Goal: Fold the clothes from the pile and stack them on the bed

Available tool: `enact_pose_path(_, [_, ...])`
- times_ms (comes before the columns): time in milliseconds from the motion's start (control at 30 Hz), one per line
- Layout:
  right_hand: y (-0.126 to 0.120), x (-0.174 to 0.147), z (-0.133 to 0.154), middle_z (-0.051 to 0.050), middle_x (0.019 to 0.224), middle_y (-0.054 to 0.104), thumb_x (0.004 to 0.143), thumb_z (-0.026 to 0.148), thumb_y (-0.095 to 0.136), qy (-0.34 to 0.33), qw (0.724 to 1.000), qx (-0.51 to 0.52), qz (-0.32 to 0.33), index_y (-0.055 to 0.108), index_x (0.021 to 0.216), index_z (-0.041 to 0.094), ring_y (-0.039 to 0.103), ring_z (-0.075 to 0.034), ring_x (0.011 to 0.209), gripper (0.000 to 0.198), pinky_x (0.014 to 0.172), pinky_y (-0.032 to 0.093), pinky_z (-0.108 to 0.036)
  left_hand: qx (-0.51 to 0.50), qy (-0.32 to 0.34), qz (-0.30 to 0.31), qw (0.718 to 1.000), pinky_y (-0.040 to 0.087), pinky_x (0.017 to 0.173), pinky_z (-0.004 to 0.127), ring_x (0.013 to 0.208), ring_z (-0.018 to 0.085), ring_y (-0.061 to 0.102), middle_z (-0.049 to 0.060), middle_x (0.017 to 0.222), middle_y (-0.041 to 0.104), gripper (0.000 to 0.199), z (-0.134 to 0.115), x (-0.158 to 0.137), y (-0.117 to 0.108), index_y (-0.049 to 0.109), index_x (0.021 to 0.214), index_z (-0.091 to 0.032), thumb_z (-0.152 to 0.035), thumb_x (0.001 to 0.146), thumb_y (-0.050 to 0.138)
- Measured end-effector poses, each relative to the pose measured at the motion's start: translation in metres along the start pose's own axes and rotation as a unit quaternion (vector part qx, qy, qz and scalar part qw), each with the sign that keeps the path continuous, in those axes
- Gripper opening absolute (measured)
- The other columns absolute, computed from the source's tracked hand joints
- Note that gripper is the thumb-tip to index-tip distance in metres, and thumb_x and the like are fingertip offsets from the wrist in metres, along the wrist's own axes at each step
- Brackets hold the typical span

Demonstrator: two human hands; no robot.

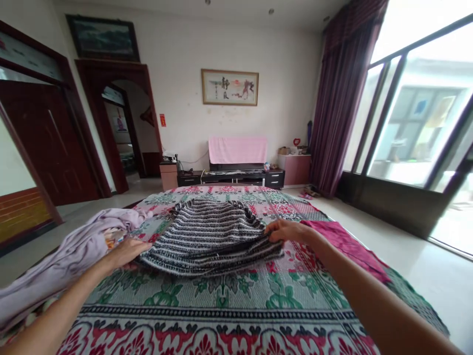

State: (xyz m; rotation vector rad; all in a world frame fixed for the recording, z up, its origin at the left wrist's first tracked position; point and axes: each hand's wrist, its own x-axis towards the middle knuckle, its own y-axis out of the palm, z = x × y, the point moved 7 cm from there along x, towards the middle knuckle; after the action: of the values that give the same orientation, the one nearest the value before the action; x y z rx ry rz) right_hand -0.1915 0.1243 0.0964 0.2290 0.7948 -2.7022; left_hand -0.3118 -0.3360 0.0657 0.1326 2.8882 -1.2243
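Note:
A black-and-white striped knit sweater lies spread on a patterned bed cover, its near hem toward me. At the hem's left corner my left hand is closed on the knit; the fingertips are partly hidden by the fabric. My right hand pinches the sweater's right edge, and the cloth there is raised in a dark fold. The sweater's far end narrows, and its sleeves seem tucked in or hidden.
Crumpled pale lilac cloth is heaped on the left of the bed. A folded crimson cloth lies along the right edge. Beyond the bed stand a low black cabinet and a pink cloth draped over something.

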Motion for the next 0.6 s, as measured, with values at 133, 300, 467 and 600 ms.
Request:
enact_pose_path(133, [0.037,0.004,-0.024,0.003,0.064,0.064,0.058,0.022,0.060,0.052,0.994,-0.037,0.092,0.069,0.076,0.017,0.054,-0.009,0.052,0.021,0.045,0.044,-0.018,0.027,-0.054,0.116,0.991,0.036,0.039,0.022,0.045,0.017,0.056,0.000,0.048,0.055,0.057,0.021,-0.013,0.019,0.067,0.073,-0.013,-0.069,0.065,0.056])
enact_pose_path(300, [0.052,0.002,-0.036,0.005,0.062,0.064,0.057,0.026,0.064,0.075,0.989,-0.051,0.119,0.071,0.080,0.018,0.053,-0.008,0.050,0.026,0.044,0.044,-0.016,0.026,-0.061,0.099,0.993,0.033,0.038,0.021,0.045,0.015,0.055,0.001,0.057,0.057,0.058,0.032,-0.024,0.023,0.068,0.077,-0.015,-0.070,0.063,0.057])
enact_pose_path(467, [0.059,0.004,-0.052,0.002,0.065,0.065,0.058,0.039,0.072,0.102,0.983,-0.101,0.116,0.073,0.085,0.017,0.054,-0.010,0.053,0.035,0.043,0.043,-0.017,0.027,-0.058,0.071,0.995,0.028,0.037,0.021,0.043,0.015,0.054,-0.001,0.058,0.055,0.053,0.039,-0.026,0.033,0.066,0.081,-0.016,-0.065,0.061,0.059])
enact_pose_path(600, [0.059,0.006,-0.060,0.002,0.062,0.063,0.062,0.045,0.069,0.093,0.987,-0.082,0.105,0.072,0.084,0.016,0.051,-0.009,0.050,0.036,0.044,0.042,-0.018,0.027,-0.069,0.059,0.996,0.028,0.039,0.021,0.045,0.016,0.055,-0.001,0.059,0.054,0.051,0.044,-0.026,0.032,0.063,0.082,-0.017,-0.063,0.061,0.058])
